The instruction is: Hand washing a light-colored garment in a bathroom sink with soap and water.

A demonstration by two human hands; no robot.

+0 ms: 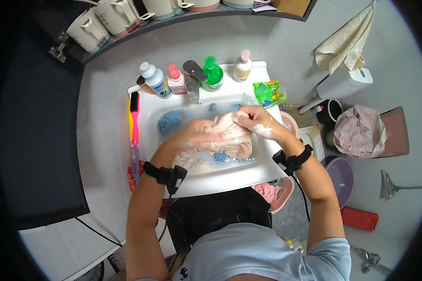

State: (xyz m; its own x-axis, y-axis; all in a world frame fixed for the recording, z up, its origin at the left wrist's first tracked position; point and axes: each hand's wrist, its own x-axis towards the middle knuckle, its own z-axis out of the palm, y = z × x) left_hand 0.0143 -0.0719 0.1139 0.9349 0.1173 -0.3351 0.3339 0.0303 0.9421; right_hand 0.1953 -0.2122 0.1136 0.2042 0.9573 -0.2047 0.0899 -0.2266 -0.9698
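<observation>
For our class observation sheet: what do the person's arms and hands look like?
Left hand and right hand are bare, the latter sudsy. Each forearm wears a black strap with a boxy device and thin black cable. The short right sleeve is pale blue.

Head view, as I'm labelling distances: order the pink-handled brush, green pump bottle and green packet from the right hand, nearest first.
1. Green packet: right back corner of sink.
2. Green pump bottle: back ledge, right of faucet.
3. Pink-handled brush: sink's left edge.

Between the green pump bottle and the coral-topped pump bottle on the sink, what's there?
The dark grey faucet stands between the coral-topped pump bottle and the green pump bottle, in the head view.
</observation>
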